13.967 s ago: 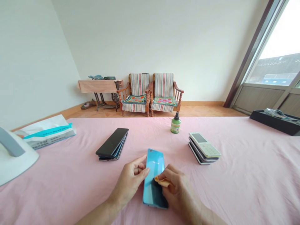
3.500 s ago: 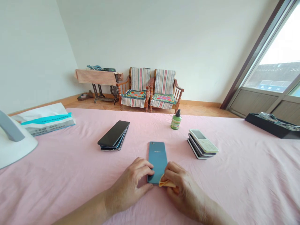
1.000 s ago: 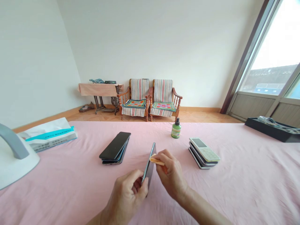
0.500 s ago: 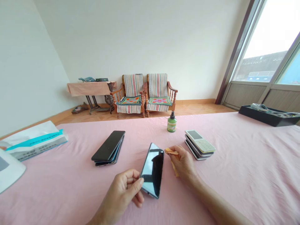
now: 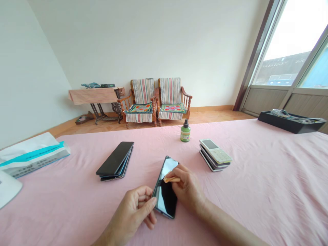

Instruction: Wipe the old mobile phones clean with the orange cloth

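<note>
A dark phone with a glossy, reflecting screen [image 5: 166, 201] is tilted up at the front middle of the pink cloth. My left hand [image 5: 137, 212] grips its lower left edge between thumb and fingers. Pinched in my right hand [image 5: 188, 188] is a small orange-yellow cloth [image 5: 171, 179], which lies against the middle of the screen. My right fingers cover the screen's right edge. To the left rests a stack of dark phones [image 5: 116, 160]. A stack of phones with a white keypad phone on top [image 5: 216, 153] is at the right.
A green bottle with a black top [image 5: 185, 132] stands behind the phone. At the far right is a black tray of cables [image 5: 289, 126]. A white and blue package [image 5: 33, 157] and a white object [image 5: 9, 189] lie at left. Two chairs stand beyond the pink-covered surface [image 5: 84, 205].
My right hand has moved left with the cloth, from beside the phone onto its screen. My left hand keeps its hold. The whole view has shifted slightly.
</note>
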`<state>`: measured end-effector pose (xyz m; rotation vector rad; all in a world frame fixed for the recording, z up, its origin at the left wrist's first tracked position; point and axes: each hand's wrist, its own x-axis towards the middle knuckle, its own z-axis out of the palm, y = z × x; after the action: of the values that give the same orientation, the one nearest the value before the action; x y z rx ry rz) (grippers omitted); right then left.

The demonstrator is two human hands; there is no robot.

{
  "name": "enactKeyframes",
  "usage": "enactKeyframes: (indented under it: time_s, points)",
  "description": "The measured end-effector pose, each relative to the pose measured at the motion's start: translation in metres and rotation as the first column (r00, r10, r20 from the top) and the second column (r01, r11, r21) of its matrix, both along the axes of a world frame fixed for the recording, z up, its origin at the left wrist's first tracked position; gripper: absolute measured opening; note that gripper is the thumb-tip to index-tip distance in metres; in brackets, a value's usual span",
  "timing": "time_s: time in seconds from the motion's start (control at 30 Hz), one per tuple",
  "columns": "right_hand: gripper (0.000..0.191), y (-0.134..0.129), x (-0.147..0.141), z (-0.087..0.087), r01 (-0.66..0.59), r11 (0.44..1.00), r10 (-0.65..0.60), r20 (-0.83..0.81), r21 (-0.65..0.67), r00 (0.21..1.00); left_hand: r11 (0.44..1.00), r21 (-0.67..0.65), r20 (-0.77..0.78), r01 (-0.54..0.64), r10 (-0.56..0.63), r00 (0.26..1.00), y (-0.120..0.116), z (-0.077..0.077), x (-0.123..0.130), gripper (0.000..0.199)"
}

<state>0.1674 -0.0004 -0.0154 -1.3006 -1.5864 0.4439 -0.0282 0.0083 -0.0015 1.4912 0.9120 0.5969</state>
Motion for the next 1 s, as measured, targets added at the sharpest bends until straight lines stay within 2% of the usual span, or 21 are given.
enactKeyframes:
  time_s: [0.13, 0.23, 0.27, 0.37, 0.47, 0.57, 0.63, 0.83, 0.93, 1.0]
  points:
    - [0.035, -0.018, -0.014, 0.010, -0.107, 0.990, 0.107, 0.005, -0.094, 0.994, 1.000, -0.007, -0.014, -0.027, 0.027, 1.000, 0.001, 0.000, 0.000, 0.042]
    - [0.034, -0.032, -0.013, 0.022, -0.251, 0.950, 0.254, -0.008, -0.189, 0.967, 0.999, -0.014, -0.017, -0.033, 0.033, 0.999, 0.003, 0.003, 0.003, 0.043]
    - [0.035, -0.036, -0.010, 0.025, -0.260, 0.943, 0.262, -0.017, -0.210, 0.965, 0.999, -0.013, -0.017, -0.033, 0.033, 0.999, 0.003, 0.004, 0.003, 0.043]
    - [0.037, -0.049, 0.005, 0.030, -0.159, 0.954, 0.148, -0.064, -0.254, 0.987, 0.999, -0.013, -0.016, -0.039, 0.038, 0.999, 0.004, 0.004, 0.004, 0.042]
    - [0.033, -0.055, 0.022, 0.026, -0.063, 0.959, 0.043, -0.078, -0.277, 0.996, 0.999, -0.020, -0.009, -0.046, 0.046, 0.999, 0.003, 0.002, 0.002, 0.040]
    - [0.027, -0.052, 0.031, 0.019, 0.003, 0.962, -0.028, -0.090, -0.272, 0.996, 0.999, -0.020, -0.003, -0.045, 0.045, 0.999, 0.003, 0.002, 0.001, 0.038]
    - [0.025, -0.047, 0.029, 0.016, -0.016, 0.968, -0.015, -0.124, -0.250, 0.992, 0.999, -0.021, 0.001, -0.038, 0.038, 0.999, 0.002, 0.002, 0.002, 0.037]
    - [0.030, -0.033, -0.004, 0.018, -0.189, 0.970, 0.164, -0.163, -0.152, 0.973, 0.999, -0.045, 0.010, -0.001, 0.001, 1.000, 0.002, 0.005, 0.004, 0.037]
    - [0.036, -0.028, -0.015, 0.018, -0.259, 0.962, 0.255, -0.056, -0.083, 0.965, 0.999, -0.053, 0.023, 0.002, -0.001, 1.000, 0.001, 0.006, 0.004, 0.036]
    - [0.038, -0.024, -0.018, 0.016, -0.271, 0.961, 0.272, 0.024, -0.049, 0.962, 0.999, -0.050, 0.030, -0.005, 0.006, 1.000, 0.001, 0.006, 0.005, 0.036]
